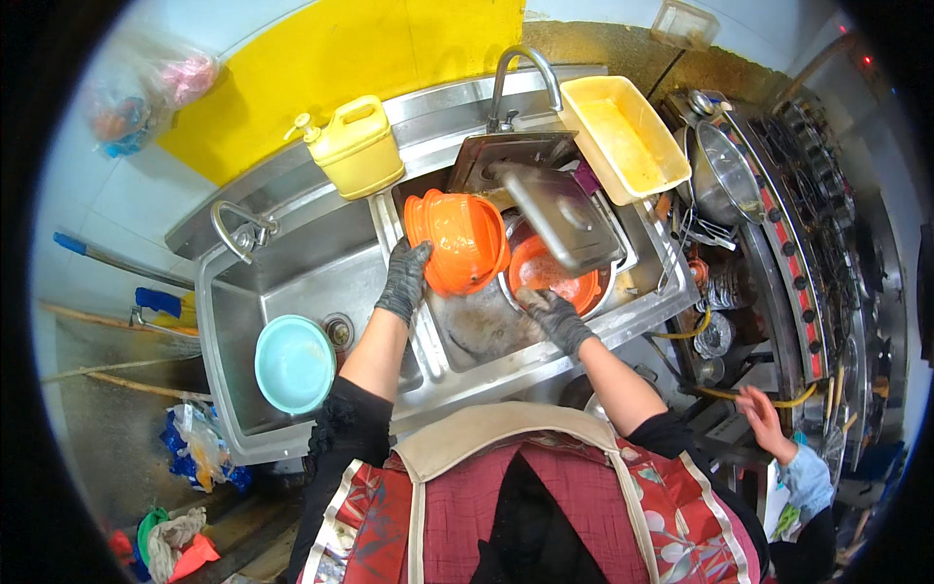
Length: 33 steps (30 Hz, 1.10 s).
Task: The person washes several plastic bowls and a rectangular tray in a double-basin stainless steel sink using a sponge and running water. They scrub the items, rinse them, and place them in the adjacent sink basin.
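Observation:
Both my hands wear dark grey gloves. My left hand (406, 281) grips the side of a stack of orange plastic bowls (461, 237), tilted over the right sink basin. At the near rim of another orange bowl (536, 263) is my right hand (557, 318). Something tan shows at its fingertips; blur hides whether it is a sponge. That second bowl has suds inside and sits in a round metal basin (603, 298). Over it leans a rectangular metal lid (565, 219), partly blurred. Below my hands, the wet bottom of the right sink basin (478, 328) shows.
A turquoise bowl (292, 363) lies in the left sink basin (306, 281). Two faucets, one the tall faucet (525, 55), rise behind. A yellow jug (357, 150) and yellow tub (624, 139) stand on the rim. Another person's hand (762, 420) is at right, near a stove (792, 241).

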Tool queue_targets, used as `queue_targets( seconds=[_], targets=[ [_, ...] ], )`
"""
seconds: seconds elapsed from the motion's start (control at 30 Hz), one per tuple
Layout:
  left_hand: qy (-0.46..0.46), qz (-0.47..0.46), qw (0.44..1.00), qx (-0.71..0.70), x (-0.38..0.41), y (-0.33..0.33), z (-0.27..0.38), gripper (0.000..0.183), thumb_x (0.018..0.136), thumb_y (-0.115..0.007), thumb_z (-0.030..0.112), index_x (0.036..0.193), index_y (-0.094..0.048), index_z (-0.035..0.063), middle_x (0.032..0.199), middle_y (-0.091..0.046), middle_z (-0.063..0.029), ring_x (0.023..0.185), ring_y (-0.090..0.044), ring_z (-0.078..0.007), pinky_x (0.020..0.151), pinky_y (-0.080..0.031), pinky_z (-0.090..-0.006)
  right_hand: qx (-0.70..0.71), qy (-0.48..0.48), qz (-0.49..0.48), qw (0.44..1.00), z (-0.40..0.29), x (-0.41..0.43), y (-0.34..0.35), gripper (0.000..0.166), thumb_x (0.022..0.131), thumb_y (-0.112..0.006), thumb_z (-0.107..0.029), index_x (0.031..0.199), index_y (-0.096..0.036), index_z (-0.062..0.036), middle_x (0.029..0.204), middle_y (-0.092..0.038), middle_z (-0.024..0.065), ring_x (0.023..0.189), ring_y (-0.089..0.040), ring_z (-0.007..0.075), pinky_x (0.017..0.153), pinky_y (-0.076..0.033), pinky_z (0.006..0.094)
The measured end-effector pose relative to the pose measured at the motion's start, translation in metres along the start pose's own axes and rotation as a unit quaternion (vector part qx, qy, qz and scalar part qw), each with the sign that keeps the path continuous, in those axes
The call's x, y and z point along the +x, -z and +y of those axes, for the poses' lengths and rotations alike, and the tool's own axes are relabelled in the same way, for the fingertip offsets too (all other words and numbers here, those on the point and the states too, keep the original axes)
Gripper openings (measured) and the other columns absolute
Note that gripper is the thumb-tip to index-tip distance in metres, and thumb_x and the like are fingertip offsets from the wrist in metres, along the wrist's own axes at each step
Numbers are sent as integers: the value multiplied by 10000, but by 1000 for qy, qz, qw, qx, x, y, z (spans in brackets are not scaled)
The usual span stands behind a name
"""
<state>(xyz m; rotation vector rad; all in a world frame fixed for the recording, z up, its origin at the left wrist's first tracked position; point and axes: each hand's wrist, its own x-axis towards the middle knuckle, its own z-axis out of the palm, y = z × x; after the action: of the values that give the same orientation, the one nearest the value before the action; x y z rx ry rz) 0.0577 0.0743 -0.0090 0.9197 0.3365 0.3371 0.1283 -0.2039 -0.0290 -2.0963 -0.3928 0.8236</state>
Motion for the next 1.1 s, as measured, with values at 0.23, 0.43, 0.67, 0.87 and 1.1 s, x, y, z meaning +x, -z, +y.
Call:
queue_targets(
  seconds=[0.23,0.43,0.67,0.87,1.1],
  targets=[
    [26,79,996,-41,-23,-17,7,477,813,-614,258,1181,-437,13,1081,-552,-124,944,-571,-256,834,-481,-400,300,17,-5,954,48,19,3,329,832,-590,-251,1042,-546,-1,859,-613,73,748,-576,139,669,-462,257],
    [-9,72,995,64,-43,-31,45,483,835,-588,313,1169,-447,-6,1079,-552,-107,945,-565,-207,818,-476,-343,500,-86,-84,858,27,0,35,201,868,-544,-246,942,-579,-62,706,-602,63,603,-607,181,482,-482,282],
    [39,35,995,79,-95,-59,45,524,815,-605,355,1171,-481,-8,1074,-566,-84,948,-561,-177,831,-450,-303,561,-137,-85,812,29,39,37,300,907,-464,-299,976,-508,-11,856,-623,182,678,-636,300,521,-528,347],
    [51,78,925,369,-120,-12,-28,511,830,-488,486,1092,-568,54,967,-627,-131,938,-583,-249,821,-431,-347,670,-102,-166,716,67,103,15,229,867,-374,-229,825,-470,-26,762,-510,157,545,-475,229,399,-338,260],
    [-10,81,831,550,-132,2,-51,455,847,-427,472,1064,-584,104,920,-640,-127,899,-575,-312,863,-374,-410,706,81,-346,613,15,168,57,315,895,-316,-198,1044,-482,25,1068,-571,200,722,-543,215,431,-384,237]
  ],
)
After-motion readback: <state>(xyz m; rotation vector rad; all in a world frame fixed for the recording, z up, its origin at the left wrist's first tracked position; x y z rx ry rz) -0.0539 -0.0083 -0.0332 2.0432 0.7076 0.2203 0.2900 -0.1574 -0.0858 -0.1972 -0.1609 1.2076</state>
